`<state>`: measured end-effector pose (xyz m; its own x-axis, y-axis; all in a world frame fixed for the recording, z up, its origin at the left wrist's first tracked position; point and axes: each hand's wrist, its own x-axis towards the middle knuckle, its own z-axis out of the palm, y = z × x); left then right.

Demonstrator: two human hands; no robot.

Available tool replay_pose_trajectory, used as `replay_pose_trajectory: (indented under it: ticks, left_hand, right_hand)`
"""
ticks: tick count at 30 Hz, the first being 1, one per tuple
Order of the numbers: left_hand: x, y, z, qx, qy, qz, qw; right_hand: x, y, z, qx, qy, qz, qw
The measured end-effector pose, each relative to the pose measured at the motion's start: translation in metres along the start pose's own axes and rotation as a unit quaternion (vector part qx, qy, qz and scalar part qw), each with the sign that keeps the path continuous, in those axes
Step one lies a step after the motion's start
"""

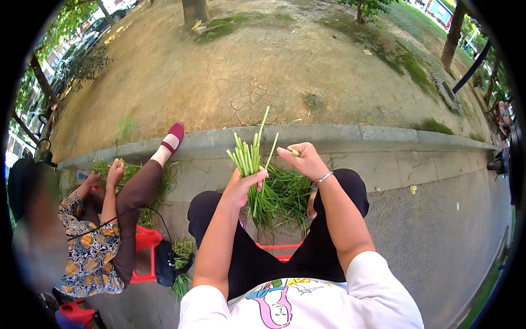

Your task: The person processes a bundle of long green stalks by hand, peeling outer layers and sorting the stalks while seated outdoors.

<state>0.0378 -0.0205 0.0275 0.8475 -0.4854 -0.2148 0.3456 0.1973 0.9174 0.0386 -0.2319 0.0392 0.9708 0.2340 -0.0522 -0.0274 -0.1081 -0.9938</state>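
Pavement; left hand around green stalks

Bunch of long green stalks, upright, cut ends fanned upward, leafy ends hanging over lap.

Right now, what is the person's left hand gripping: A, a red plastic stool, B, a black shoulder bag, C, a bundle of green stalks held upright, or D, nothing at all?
C: the left hand is closed around a bundle of green stalks whose cut ends point up, while the right hand pinches a small piece beside it.
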Motion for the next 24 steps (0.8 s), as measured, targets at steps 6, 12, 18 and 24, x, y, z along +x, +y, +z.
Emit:
replay_pose_trajectory:
  ticks: [6,12,18,24]
  left_hand:
    - [0.002,-0.002,0.008,-0.003,-0.006,0.017,1.0]
    - [-0.001,-0.009,0.025,-0.025,-0.003,0.002,1.0]
    - [-0.003,-0.018,0.035,-0.013,-0.001,-0.002,1.0]
    - [-0.008,-0.022,0.038,-0.02,0.038,0.002,0.999]
  right_hand:
    - [-0.002,-0.008,0.013,0.097,0.066,-0.04,0.992]
    - [-0.001,-0.002,0.024,0.197,0.07,-0.056,0.976]
    - [-0.005,-0.004,0.03,0.262,0.081,-0.042,0.961]
    - [-0.005,-0.001,0.028,0.286,0.033,-0.021,0.957]
